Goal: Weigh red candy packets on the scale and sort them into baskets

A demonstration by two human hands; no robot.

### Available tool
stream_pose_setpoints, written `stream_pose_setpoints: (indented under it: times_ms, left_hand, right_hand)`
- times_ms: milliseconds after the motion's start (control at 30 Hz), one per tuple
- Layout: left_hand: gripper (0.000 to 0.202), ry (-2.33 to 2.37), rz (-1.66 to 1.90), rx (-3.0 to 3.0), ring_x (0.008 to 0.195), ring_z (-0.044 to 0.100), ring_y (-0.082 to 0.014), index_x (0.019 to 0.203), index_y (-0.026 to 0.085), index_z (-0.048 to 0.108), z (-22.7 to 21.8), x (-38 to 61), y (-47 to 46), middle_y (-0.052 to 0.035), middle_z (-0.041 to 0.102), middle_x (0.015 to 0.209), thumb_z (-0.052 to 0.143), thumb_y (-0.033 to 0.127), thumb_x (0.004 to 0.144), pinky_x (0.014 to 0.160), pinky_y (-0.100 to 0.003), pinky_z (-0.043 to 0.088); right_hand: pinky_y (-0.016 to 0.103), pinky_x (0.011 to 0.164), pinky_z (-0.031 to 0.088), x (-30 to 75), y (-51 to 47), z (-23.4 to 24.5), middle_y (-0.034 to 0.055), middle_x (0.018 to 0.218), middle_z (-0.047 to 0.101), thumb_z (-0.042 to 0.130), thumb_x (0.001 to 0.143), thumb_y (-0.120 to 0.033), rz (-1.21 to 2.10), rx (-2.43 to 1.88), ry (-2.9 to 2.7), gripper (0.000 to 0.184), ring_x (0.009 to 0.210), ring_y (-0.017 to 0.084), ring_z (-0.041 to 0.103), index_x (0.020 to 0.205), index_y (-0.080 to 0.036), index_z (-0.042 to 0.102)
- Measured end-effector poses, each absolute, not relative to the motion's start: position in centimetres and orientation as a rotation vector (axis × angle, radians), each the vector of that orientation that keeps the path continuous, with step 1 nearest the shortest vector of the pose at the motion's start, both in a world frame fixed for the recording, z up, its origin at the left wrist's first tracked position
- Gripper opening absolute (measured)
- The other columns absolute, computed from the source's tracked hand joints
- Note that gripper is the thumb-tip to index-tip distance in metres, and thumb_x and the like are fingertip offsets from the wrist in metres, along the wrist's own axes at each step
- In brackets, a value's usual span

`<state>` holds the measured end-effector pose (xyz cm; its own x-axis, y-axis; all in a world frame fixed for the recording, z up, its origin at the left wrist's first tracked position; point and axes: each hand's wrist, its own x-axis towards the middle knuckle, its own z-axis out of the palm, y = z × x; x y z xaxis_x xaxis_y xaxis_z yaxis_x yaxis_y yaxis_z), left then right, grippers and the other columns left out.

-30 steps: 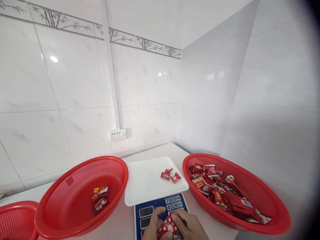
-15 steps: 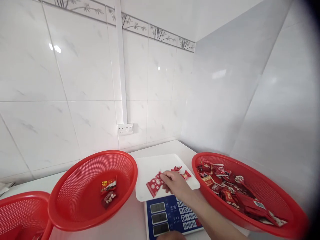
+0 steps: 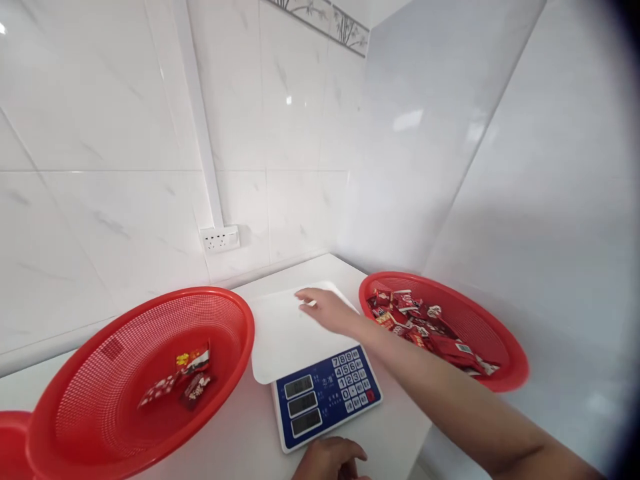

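Note:
My right hand reaches across the white weighing tray of a digital scale. It lies palm down at the tray's back right with the fingers stretched to the left, and no sweets show on the tray around it. My left hand rests at the bottom edge in front of the scale, its fingers loosely curled with nothing visible in them. A red-and-white spotted packet lies in the left red basket beside two red sweet packets.
A red basket at the right holds several red wrapped sweets. Part of a third red basket shows at the bottom left. White tiled walls close in behind and to the right, with a wall socket above the counter.
The spotted packet has gone from my right hand over the tray into the left basket. My right hand has moved to the tray's back right, where the small sweets lay. The camera has tilted down.

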<state>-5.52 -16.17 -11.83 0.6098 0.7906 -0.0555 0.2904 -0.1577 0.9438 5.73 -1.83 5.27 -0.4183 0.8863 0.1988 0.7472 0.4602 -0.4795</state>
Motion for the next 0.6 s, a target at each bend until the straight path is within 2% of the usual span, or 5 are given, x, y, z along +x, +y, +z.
stream_pose_setpoints:
  times_ms: [67,233,400,500,600]
  left_hand:
    - [0.035,0.855,0.548,1.704,0.07,0.056,-0.0148,0.104,0.02,0.064,-10.9,-5.6,-16.2,-0.0054,0.062,0.084,0.06,0.038,0.073,0.063,-0.022,0.045]
    - [0.034,0.819,0.52,1.656,0.07,0.055,-0.0141,0.105,0.019,0.062,-9.6,-5.8,-16.1,-0.0038,0.062,0.083,0.059,0.03,0.073,0.063,-0.023,0.044]
    - [0.033,0.836,0.535,1.626,0.069,0.054,-0.0133,0.105,0.019,0.061,-9.7,-5.7,-16.2,-0.0028,0.061,0.081,0.058,0.03,0.075,0.061,-0.022,0.043]
    - [0.032,0.841,0.529,1.632,0.068,0.054,-0.0128,0.105,0.02,0.061,-9.7,-5.6,-16.2,-0.0022,0.061,0.081,0.057,0.032,0.075,0.062,-0.022,0.043]
    - [0.032,0.863,0.522,1.613,0.068,0.054,-0.0127,0.105,0.021,0.061,-9.4,-5.6,-16.2,-0.0018,0.06,0.081,0.057,0.032,0.075,0.063,-0.023,0.043]
  right_hand:
    - [0.033,0.089,0.042,9.5,-0.9,5.0,0.01,0.122,0.057,0.046,0.085,-0.02,0.188,-1.658,-2.41,0.034,0.11,0.023,0.052,0.118,-0.017,0.055]
    - [0.033,0.082,0.042,13.7,-1.0,3.1,0.0126,0.101,0.066,0.052,0.077,-0.01,0.182,-1.814,-2.559,0.025,0.098,0.028,0.058,0.097,-0.016,0.065]
    - [0.038,0.077,0.043,13.3,-1.4,2.6,0.0197,0.102,0.063,0.046,0.081,-0.01,0.161,-1.885,-2.544,0.025,0.098,0.032,0.057,0.1,-0.011,0.062]
    - [0.033,0.073,0.046,11.2,-1.5,4.0,0.0134,0.099,0.066,0.052,0.08,-0.02,0.262,-1.824,-2.554,0.021,0.091,0.027,0.061,0.098,-0.016,0.063]
    - [0.025,0.072,0.047,7.2,-1.6,6.1,0.0056,0.106,0.065,0.048,0.086,-0.033,0.627,-1.416,-2.502,0.034,0.088,0.016,0.063,0.117,-0.022,0.053]
